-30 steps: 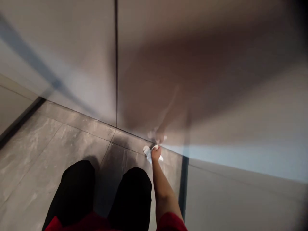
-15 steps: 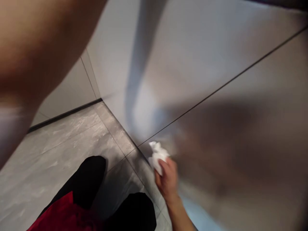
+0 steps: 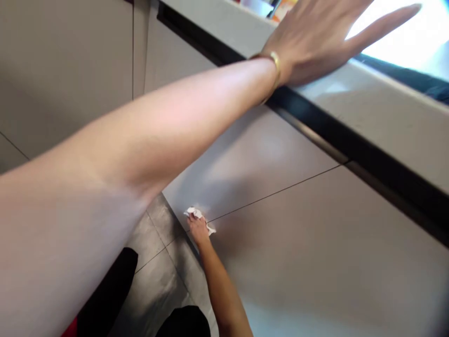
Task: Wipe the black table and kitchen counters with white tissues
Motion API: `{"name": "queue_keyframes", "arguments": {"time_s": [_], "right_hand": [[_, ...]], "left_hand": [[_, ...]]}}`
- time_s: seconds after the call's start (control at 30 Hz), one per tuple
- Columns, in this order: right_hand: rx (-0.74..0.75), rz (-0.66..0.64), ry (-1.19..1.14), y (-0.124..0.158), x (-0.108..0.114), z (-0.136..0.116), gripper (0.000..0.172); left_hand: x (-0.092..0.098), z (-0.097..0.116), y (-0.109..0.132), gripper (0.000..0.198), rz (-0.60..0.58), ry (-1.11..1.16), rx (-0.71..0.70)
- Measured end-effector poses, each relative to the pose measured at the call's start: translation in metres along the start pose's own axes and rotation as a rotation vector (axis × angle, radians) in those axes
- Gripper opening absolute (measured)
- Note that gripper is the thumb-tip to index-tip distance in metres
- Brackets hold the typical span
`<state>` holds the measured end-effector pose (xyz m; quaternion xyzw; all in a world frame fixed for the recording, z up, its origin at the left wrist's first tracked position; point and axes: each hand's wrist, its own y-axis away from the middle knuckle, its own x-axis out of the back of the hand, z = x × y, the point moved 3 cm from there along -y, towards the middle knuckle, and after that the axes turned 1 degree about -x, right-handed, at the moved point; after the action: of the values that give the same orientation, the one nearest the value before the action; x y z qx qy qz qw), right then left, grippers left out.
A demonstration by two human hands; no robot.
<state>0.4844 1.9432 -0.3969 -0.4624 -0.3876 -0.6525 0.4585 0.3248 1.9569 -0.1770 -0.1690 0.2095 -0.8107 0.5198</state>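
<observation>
A crumpled white tissue (image 3: 198, 218) is held in the right hand (image 3: 198, 230), which is closed around it, and the tissue is pressed against a pale grey cabinet panel (image 3: 266, 159). It is positioned low on the panel, just beside a thin dark seam (image 3: 273, 193) and near the corner where the panel meets the grey marbled floor tiles (image 3: 154, 290). Its ends are seen protruding on either side of the fingers.

The left hand (image 3: 312, 44) is held wide open, palm down, with the fingers spread. It is laid on a pale countertop edge (image 3: 382, 110), and nothing is seen in its grasp. A gold bangle (image 3: 275, 65) is worn on the left wrist. The left arm is extended diagonally across the view, well above the right hand.

Below the counter runs a black recessed strip (image 3: 365, 145). Beyond the counter, a white item (image 3: 256, 6) and an orange item (image 3: 284, 10) are cut off by the top of the frame; what they are cannot be told. Black trousers (image 3: 108, 295) and a patch of red clothing (image 3: 71, 328) are seen at the bottom.
</observation>
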Motion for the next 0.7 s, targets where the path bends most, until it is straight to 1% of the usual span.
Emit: {"name": "queue_keyframes", "arguments": {"time_s": [0.03, 0.07, 0.1, 0.13, 0.17, 0.2, 0.23, 0.27, 0.3, 0.33, 0.37, 0.4, 0.43, 0.47, 0.53, 0.6, 0.63, 0.67, 0.7], "right_hand": [[0.008, 0.040, 0.023, 0.004, 0.010, 0.007, 0.038], [-0.004, 0.118, 0.059, 0.007, 0.029, 0.019, 0.039], [-0.023, 0.238, 0.105, 0.009, 0.055, 0.035, 0.040], [-0.054, 0.387, 0.156, 0.010, 0.085, 0.054, 0.041], [-0.100, 0.567, 0.213, 0.010, 0.116, 0.073, 0.041], [-0.133, 0.741, 0.263, 0.010, 0.145, 0.090, 0.040], [-0.200, 0.839, 0.281, 0.007, 0.170, 0.105, 0.040], [-0.276, 0.919, 0.286, 0.004, 0.189, 0.116, 0.039], [-0.356, 0.968, 0.278, 0.001, 0.203, 0.123, 0.038], [-0.430, 0.998, 0.264, -0.002, 0.213, 0.124, 0.038], [-0.481, 1.023, 0.249, -0.004, 0.218, 0.122, 0.038], [-0.497, 1.025, 0.226, -0.005, 0.221, 0.117, 0.040], [-0.473, 1.006, 0.190, -0.004, 0.223, 0.111, 0.045], [-0.419, 0.970, 0.134, -0.001, 0.226, 0.106, 0.050], [-0.260, 0.837, -0.038, 0.011, 0.238, 0.101, 0.060], [-0.106, 0.706, -0.227, 0.031, 0.264, 0.104, 0.062], [-0.073, 0.681, -0.287, 0.043, 0.282, 0.108, 0.060], [-0.074, 0.694, -0.319, 0.055, 0.302, 0.112, 0.057], [-0.141, 0.767, -0.307, 0.069, 0.322, 0.118, 0.053]], "left_hand": [[0.005, 0.009, -0.011, 0.067, 0.009, 0.020, -0.006], [0.012, 0.017, -0.020, 0.070, 0.017, 0.035, -0.010], [0.020, 0.023, -0.025, 0.072, 0.024, 0.044, -0.018], [0.030, 0.027, -0.027, 0.074, 0.023, 0.047, -0.041], [0.039, 0.030, -0.024, 0.074, 0.007, 0.045, -0.097], [0.048, 0.032, -0.016, 0.072, -0.024, 0.042, -0.193], [0.053, 0.033, -0.003, 0.068, -0.072, 0.044, -0.319], [0.056, 0.033, 0.014, 0.063, -0.137, 0.052, -0.485], [0.055, 0.031, 0.033, 0.057, -0.197, 0.079, -0.637], [0.050, 0.028, 0.050, 0.055, -0.258, 0.110, -0.746], [0.042, 0.024, 0.065, 0.057, -0.294, 0.142, -0.798], [0.031, 0.021, 0.074, 0.059, -0.301, 0.163, -0.775], [0.019, 0.019, 0.078, 0.061, -0.291, 0.177, -0.728], [0.006, 0.019, 0.079, 0.061, -0.269, 0.179, -0.667], [-0.018, 0.027, 0.073, 0.062, -0.218, 0.140, -0.569], [-0.035, 0.041, 0.064, 0.066, -0.171, 0.048, -0.509], [-0.042, 0.049, 0.060, 0.068, -0.140, -0.001, -0.483], [-0.047, 0.056, 0.057, 0.069, -0.109, -0.043, -0.466], [-0.051, 0.063, 0.055, 0.067, -0.090, -0.076, -0.465]]}}
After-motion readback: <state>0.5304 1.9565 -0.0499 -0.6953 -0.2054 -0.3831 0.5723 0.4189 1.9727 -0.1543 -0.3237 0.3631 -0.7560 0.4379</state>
